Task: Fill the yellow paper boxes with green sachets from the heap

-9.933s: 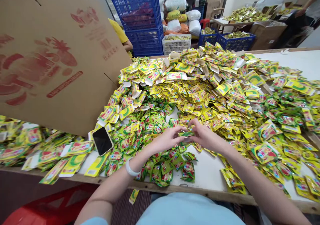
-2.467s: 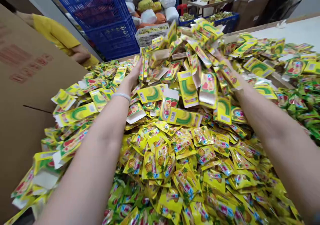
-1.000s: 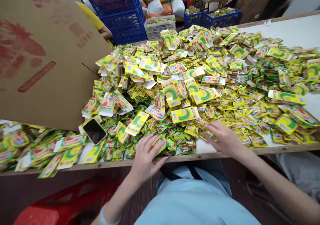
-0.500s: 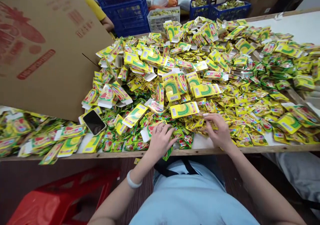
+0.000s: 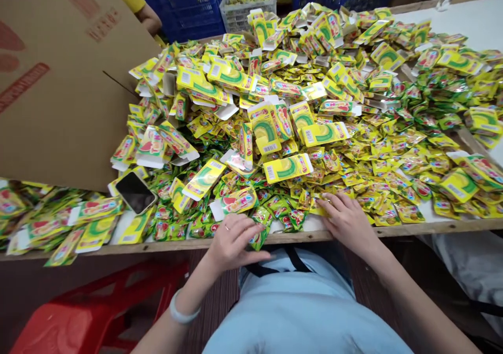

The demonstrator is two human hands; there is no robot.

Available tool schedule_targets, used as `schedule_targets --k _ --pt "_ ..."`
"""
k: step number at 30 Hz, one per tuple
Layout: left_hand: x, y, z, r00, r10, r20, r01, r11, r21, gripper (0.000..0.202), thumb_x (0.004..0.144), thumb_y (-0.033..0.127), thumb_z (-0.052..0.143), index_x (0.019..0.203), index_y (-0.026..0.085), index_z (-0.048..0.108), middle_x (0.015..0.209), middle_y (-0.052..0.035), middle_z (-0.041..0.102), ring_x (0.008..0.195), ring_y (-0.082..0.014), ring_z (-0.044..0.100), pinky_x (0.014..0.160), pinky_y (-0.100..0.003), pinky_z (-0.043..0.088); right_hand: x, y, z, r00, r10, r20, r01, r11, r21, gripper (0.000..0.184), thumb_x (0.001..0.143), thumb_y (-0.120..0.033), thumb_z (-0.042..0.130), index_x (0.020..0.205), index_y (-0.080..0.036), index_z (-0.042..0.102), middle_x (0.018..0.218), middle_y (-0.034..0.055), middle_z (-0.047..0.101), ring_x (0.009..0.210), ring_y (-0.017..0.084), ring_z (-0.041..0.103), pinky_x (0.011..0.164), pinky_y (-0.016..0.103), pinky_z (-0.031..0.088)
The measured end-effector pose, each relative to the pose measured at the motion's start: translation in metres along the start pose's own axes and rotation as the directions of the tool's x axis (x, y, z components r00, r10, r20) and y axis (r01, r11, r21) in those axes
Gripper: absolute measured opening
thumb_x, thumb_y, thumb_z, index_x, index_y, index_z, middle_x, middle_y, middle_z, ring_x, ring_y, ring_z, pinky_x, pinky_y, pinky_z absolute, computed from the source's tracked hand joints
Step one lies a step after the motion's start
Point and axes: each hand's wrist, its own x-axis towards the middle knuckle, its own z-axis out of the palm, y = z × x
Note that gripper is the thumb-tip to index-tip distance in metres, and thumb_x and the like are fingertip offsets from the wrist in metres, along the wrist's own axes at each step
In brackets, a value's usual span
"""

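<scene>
My left hand (image 5: 236, 238) is at the table's front edge, thumb stretched apart from its curved fingers. Its fingertips rest by a green packet (image 5: 260, 233) overhanging the edge, and nothing shows gripped. Just beyond lies a watermelon-printed box (image 5: 238, 201) with a white flap out. To the right, my right hand (image 5: 346, 220) curls its fingers over a small yellow packet (image 5: 316, 207), its tip showing by the fingertips. Yellow packets (image 5: 365, 178) spread around that hand, green ones (image 5: 283, 210) between the two hands. A flat yellow box (image 5: 288, 168) is ahead.
A big cardboard carton (image 5: 66, 113) stands at the left, with a phone (image 5: 136, 192) near its corner. Piled boxes (image 5: 220, 78) cover the table's back. Behind are blue crates (image 5: 184, 8) and another person's arm (image 5: 148, 18). A red stool (image 5: 66, 317) is below left.
My left hand has drawn back leftward and toward me, off the watermelon-printed box, its thumb spreading. My right hand has come slightly nearer the table edge. The whole view has shifted a little.
</scene>
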Motion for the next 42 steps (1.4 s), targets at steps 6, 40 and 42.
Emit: schedule_targets --k 6,40,42 --pt "-0.025 0.034 -0.012 0.990 -0.128 0.064 0.133 0.986 -0.095 0.032 0.096 0.016 0.049 0.120 0.027 0.067 0.109 -0.0058 0.075 0.107 -0.0242 0.068 0.088 -0.037 0.049 0.012 0.021 -0.005 0.974 0.090 -0.207 -0.003 0.921 0.388 0.023 0.096 -0.028 0.048 0.107 -0.023 0.067 0.098 0.0109 0.073 0.092 0.029 0.066 0.080 0.045 0.054" --pt "0.020 0.000 -0.036 0.986 -0.123 0.112 0.117 0.991 0.057 0.060 0.093 0.010 0.057 0.147 0.028 0.039 0.135 -0.0057 0.062 0.134 -0.0242 0.051 0.123 -0.053 0.011 0.035 -0.031 0.020 0.931 0.016 0.364 -0.364 0.039 0.930 0.021 0.080 -0.038 0.078 0.095 -0.023 0.077 0.130 0.0072 0.066 0.122 0.025 0.060 0.103 0.039 0.050" --pt "0.028 0.011 -0.034 0.993 -0.109 0.051 0.111 0.993 -0.049 0.053 0.090 0.014 0.063 0.138 0.032 0.050 0.131 -0.0019 0.065 0.131 -0.0230 0.054 0.124 -0.053 0.006 0.041 -0.042 0.021 0.931 0.016 0.364 -0.360 -0.106 0.927 0.026 0.080 -0.039 0.079 0.102 -0.026 0.076 0.114 0.0051 0.074 0.111 0.024 0.066 0.099 0.041 0.053"
